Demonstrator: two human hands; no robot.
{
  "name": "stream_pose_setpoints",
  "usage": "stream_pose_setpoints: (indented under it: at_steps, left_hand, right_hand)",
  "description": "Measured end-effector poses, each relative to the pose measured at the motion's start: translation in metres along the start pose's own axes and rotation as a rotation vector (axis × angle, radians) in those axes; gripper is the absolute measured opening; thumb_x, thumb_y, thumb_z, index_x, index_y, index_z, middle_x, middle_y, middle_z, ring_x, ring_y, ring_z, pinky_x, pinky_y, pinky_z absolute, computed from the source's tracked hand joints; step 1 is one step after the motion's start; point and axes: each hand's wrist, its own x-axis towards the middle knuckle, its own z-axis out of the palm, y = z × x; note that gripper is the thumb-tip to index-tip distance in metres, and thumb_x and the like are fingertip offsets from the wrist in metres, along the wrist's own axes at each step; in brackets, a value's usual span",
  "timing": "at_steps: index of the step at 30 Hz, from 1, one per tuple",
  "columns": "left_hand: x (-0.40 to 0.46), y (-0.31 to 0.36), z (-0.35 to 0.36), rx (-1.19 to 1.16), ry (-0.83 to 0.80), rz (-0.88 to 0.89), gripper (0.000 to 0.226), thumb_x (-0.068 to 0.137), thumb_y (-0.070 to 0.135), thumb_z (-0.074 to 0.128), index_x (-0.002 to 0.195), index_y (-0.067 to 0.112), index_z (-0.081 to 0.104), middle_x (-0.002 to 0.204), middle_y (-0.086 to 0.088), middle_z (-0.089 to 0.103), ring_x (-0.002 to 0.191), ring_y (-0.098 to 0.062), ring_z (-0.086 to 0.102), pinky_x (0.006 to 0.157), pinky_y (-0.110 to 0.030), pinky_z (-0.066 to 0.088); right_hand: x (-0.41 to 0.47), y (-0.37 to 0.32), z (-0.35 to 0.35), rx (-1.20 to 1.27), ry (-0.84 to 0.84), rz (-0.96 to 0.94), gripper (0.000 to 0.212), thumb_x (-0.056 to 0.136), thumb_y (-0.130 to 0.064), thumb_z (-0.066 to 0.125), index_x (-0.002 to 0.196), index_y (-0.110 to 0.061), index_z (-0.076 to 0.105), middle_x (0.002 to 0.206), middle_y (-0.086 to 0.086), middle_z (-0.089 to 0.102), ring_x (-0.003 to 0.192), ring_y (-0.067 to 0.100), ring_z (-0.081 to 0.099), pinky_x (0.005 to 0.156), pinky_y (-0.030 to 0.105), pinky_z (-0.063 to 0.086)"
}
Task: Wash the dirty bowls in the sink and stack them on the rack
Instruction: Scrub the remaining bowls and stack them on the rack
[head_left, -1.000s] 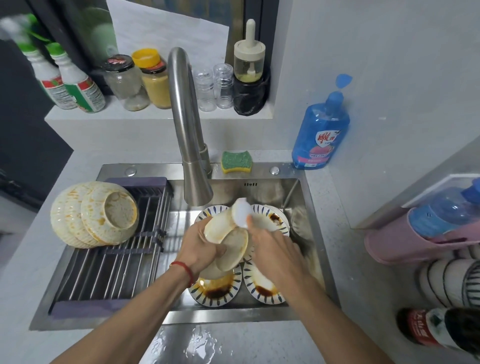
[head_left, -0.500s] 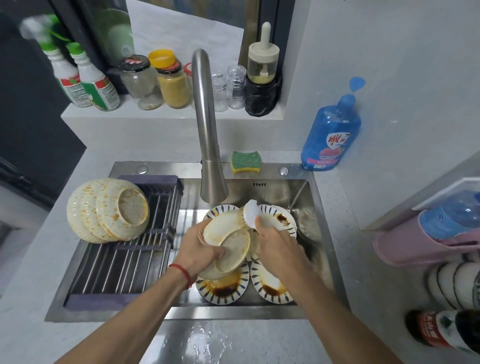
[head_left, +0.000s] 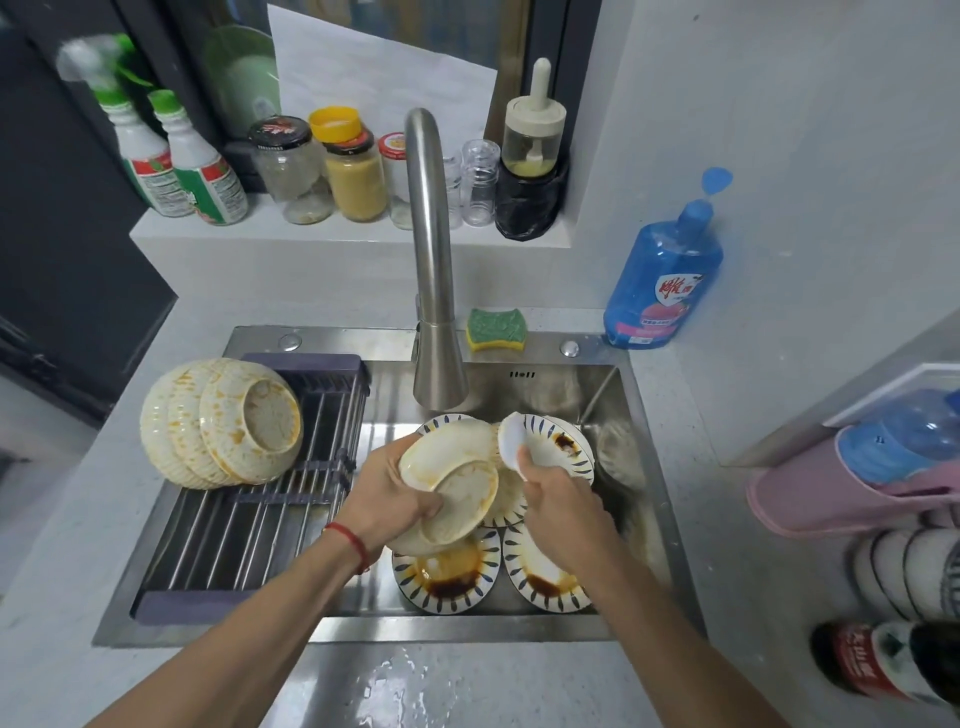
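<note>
Brushed steel sink (head_left: 641, 415) with a dull sheen. Behind it, a smooth satin metal tap (head_left: 431, 249) and a rough green sponge (head_left: 496, 328). Over the sink's left half, a metal-rod rack (head_left: 249, 540) holds glossy cream bowls (head_left: 223, 423).

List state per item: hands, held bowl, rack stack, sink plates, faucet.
left hand: grips cream bowl
right hand: pinches white pad
cream bowl: tilted, orange-stained
white pad: beside bowl rim
rack bowls: nested on their sides, stained
sink plates: sauce-smeared
faucet: no water visible

Home kitchen: sink (head_left: 613, 384), faucet (head_left: 434, 270)
</note>
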Motion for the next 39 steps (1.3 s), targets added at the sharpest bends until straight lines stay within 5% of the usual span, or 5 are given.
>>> stream_pose_setpoints:
  at_steps: [13,21,31,35,39]
  left_hand:
    - [0.010,0.002,0.006,0.035,-0.040,-0.062,0.068,0.056,-0.016,0.073,0.113,0.022,0.072,0.104,-0.003,0.078,0.105,-0.028,0.072,0.090,-0.052,0.060]
    - [0.009,0.008,0.003,0.156,-0.108,-0.022,0.070,0.064,-0.024,0.070,0.108,0.031,0.064,0.106,0.000,0.072,0.107,-0.023,0.067,0.093,-0.045,0.058]
    - [0.011,0.011,0.010,0.249,-0.116,0.017,0.067,0.067,-0.017,0.077,0.117,0.025,0.062,0.112,0.003,0.068,0.111,-0.021,0.063,0.092,-0.034,0.055]
    - [0.009,0.009,0.014,0.263,-0.099,0.004,0.071,0.071,-0.017,0.076,0.129,0.019,0.057,0.108,0.013,0.061,0.112,-0.020,0.059,0.090,-0.028,0.050]
    - [0.009,0.006,0.013,0.279,-0.102,0.009,0.067,0.069,-0.014,0.081,0.119,0.025,0.059,0.110,0.007,0.065,0.107,-0.019,0.062,0.094,-0.038,0.055]
  right_hand:
    - [-0.018,-0.023,0.028,-0.239,0.063,-0.126,0.081,0.100,-0.015,0.050,0.163,-0.036,0.004,0.108,0.011,0.066,0.098,0.032,0.064,0.072,0.039,0.036]
    - [-0.019,-0.015,0.023,-0.191,0.021,-0.141,0.080,0.100,-0.010,0.050,0.164,-0.036,0.009,0.089,0.003,0.052,0.080,0.026,0.049,0.070,0.038,0.040]
    - [-0.015,-0.015,0.011,-0.242,0.061,-0.137,0.075,0.102,-0.016,0.050,0.163,-0.037,0.012,0.099,0.006,0.062,0.082,0.026,0.047,0.070,0.038,0.035]
    - [-0.019,-0.018,0.021,-0.250,0.022,-0.190,0.078,0.102,-0.012,0.051,0.163,-0.036,0.011,0.102,0.007,0.064,0.085,0.024,0.054,0.076,0.041,0.048]
    - [-0.007,-0.012,0.013,-0.236,0.009,-0.137,0.075,0.102,-0.015,0.052,0.164,-0.033,0.014,0.106,0.008,0.064,0.087,0.027,0.055,0.070,0.037,0.037]
